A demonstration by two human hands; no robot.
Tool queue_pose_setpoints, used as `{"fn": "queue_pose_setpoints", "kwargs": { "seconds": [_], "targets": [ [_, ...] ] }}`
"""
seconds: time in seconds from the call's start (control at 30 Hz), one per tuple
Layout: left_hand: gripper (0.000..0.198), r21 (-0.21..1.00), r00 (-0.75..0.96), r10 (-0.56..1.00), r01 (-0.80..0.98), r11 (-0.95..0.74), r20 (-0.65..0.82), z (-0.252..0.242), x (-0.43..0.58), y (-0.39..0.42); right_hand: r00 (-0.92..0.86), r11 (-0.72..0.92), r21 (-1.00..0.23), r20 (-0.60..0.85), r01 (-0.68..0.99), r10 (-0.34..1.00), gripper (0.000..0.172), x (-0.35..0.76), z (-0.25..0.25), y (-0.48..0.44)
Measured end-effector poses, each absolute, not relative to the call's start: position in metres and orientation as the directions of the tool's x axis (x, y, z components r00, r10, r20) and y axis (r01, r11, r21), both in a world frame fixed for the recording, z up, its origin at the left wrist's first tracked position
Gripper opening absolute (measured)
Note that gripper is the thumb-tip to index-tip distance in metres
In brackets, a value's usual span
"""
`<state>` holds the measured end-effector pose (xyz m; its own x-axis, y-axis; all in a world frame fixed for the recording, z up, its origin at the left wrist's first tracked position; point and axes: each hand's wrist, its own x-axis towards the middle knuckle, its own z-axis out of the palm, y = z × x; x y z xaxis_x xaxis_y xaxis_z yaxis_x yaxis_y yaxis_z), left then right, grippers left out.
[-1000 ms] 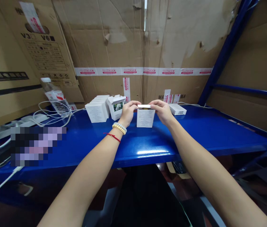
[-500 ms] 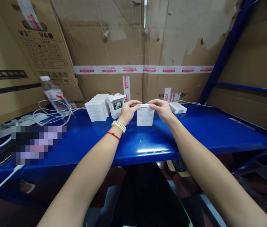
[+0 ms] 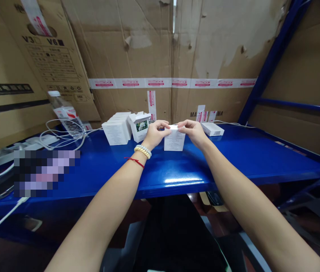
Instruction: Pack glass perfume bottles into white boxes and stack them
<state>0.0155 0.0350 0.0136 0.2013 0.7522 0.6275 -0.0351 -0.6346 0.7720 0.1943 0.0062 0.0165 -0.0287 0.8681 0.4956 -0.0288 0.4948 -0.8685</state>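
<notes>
A small white printed box (image 3: 173, 141) stands upright on the blue table in front of me. My left hand (image 3: 157, 133) grips its upper left corner, thumb in front and fingers behind. At the upper right corner, my right hand (image 3: 193, 132) pinches the box in the same way. Between the hands, the top edge and flap of the box show bright white. To the left stands a row of similar white boxes (image 3: 116, 132). Beside them is a white box with a flower picture (image 3: 141, 125), its top flaps raised. Another white box (image 3: 213, 129) lies flat beyond my right hand.
A plastic bottle (image 3: 68, 115) leans at the back left, with white cables looped around it. A power strip (image 3: 39, 142) and a blurred-out item (image 3: 46, 173) lie at the left. Cardboard walls (image 3: 131, 49) and a blue metal post (image 3: 267, 64) enclose the blue table (image 3: 250, 155).
The top flap of the box between my hands has tilted, showing more white. My fingers have shifted slightly at its upper corners. The other boxes stay where they were.
</notes>
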Motion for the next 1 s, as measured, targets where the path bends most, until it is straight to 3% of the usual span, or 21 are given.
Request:
{"fn": "queue_pose_setpoints", "kwargs": {
  "seconds": [0.43,1.0],
  "targets": [
    [0.017,0.756,0.25,0.738,0.036,-0.654,0.627,0.0134,0.016,0.0345,-0.052,0.542,-0.838,0.54,0.059,0.84,0.022,0.1953,0.0136,0.0089],
    [0.021,0.743,0.297,0.727,0.079,-0.665,0.619,0.0171,0.014,0.0283,-0.062,0.54,-0.84,0.537,0.055,0.841,0.023,0.1953,0.0175,0.0055]
  ]
}}
